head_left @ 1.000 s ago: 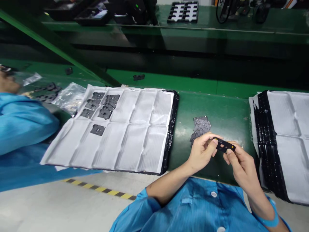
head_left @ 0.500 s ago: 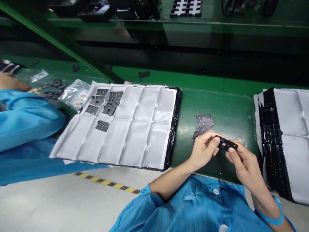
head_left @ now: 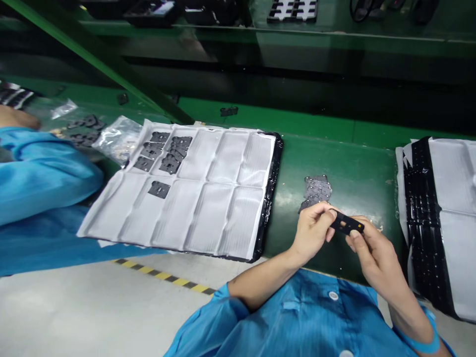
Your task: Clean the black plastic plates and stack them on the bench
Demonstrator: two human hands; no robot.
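Green desk [head_left: 353,163] here, factory line kind of setup. Both hands are up at the near right: the left hand [head_left: 314,230] and right hand [head_left: 372,253] each have a pinching grip on one end of a small black part [head_left: 346,225], held just above the desk. A pile of similar parts [head_left: 318,191] sits just beyond them. Left of that is a white-lined tray [head_left: 273,198] with a few parts in its far-left pockets, and a co-worker's blue sleeve [head_left: 44,173] further left.

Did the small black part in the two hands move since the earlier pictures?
No. The black part keeps its place just right of, and nearer than, the grey pile on the belt; only the camera shifted.
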